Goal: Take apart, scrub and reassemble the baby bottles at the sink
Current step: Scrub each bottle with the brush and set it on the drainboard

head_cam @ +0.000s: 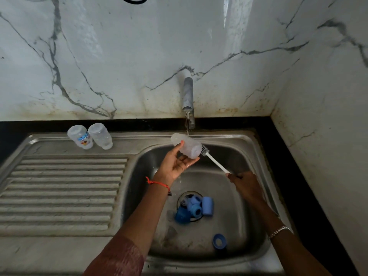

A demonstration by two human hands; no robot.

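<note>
My left hand (175,163) holds a clear bottle body (187,145) on its side over the sink basin, under the running tap (188,96). My right hand (244,183) grips the white handle of a bottle brush (209,155); its bristle head sits at the bottle's open mouth. Two more clear bottle bodies (89,137) stand upside down at the back of the draining board; the left one has a printed picture. Blue caps and rings (196,209) lie heaped on the drain, and a single blue ring (219,241) lies near the basin's front.
The steel sink (258,148) has a ribbed draining board (59,192) on the left. A black counter edge runs behind it and down the right side. Marble-patterned walls close off the back and right.
</note>
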